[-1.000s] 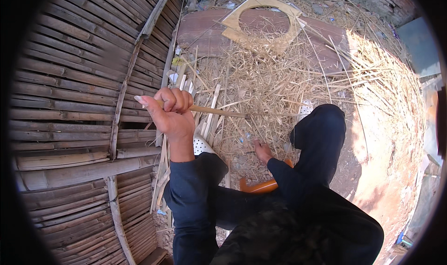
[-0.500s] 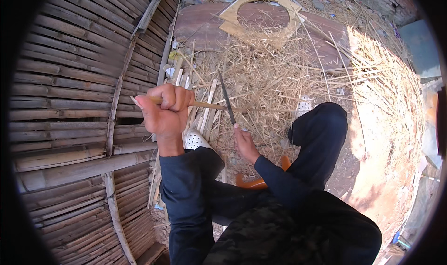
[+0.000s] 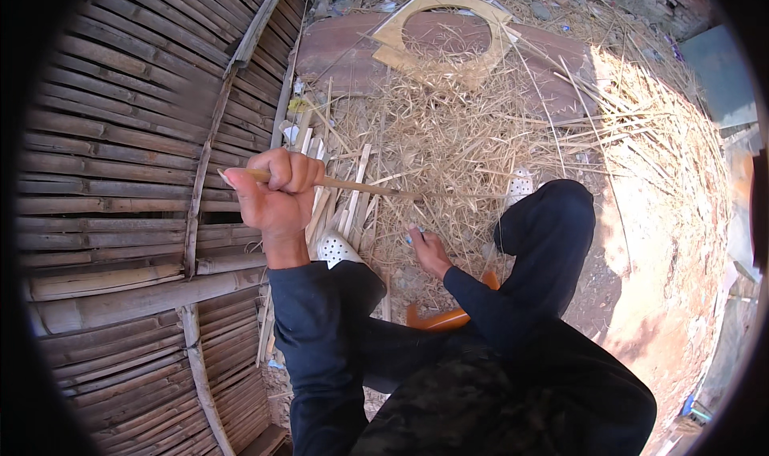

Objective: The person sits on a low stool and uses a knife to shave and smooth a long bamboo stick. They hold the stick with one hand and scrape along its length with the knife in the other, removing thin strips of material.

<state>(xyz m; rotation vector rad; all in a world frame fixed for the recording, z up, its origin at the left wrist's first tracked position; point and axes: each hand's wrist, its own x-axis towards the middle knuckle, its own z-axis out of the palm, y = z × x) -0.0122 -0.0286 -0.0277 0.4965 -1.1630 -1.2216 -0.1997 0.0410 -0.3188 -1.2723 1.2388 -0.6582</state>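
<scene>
A wall of weathered grey-brown bamboo slats (image 3: 104, 207) rises left of the left hand. Beyond both hands spreads a heap of pale straw-like shavings (image 3: 456, 135); farther off lies a tan board with a large round hole (image 3: 391, 38). A curved orange plastic piece (image 3: 440, 320) is partly hidden behind the right forearm. A white dotted shoe (image 3: 335, 249) sits between the hands. The left hand (image 3: 278, 195) is a fist clenched round a slender tan stick (image 3: 356, 187) pointing rightward. The right hand (image 3: 431, 256) is curled; its grip cannot be told.
</scene>
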